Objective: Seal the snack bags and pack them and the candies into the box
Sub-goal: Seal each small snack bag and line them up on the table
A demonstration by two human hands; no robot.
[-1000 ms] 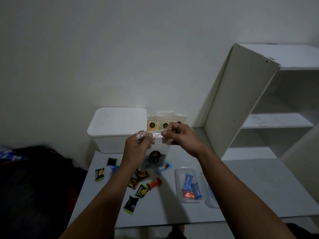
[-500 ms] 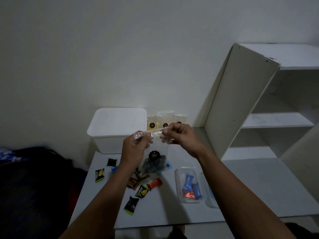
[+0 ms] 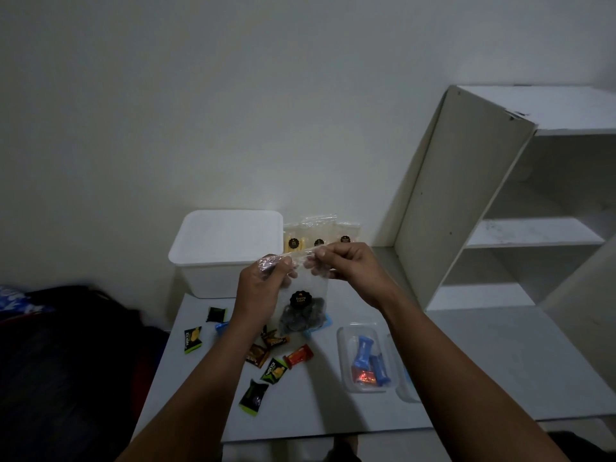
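Note:
A clear snack bag [image 3: 303, 308] with dark snacks and a round black label hangs above the white table [image 3: 466, 368]. My left hand [image 3: 263, 288] pinches its top edge at the left end and my right hand [image 3: 346, 265] pinches it further right. Several wrapped candies [image 3: 271, 371] in green, brown, orange and blue lie scattered on the table under my left forearm. A white lidded box [image 3: 226, 241] stands at the back by the wall. Beside it, three clear bags of yellow snacks [image 3: 320, 233] lean on the wall.
A small clear plastic tub [image 3: 346, 355] on the table holds blue and orange candies, with its clear lid [image 3: 405, 388] just right of it. A white shelf unit [image 3: 466, 201] stands at the right. A dark bag [image 3: 66, 361] lies left of the table.
The snack bag now hangs flatter and more fully in view. My hands have drawn slightly apart along its top edge, the right one moving rightward.

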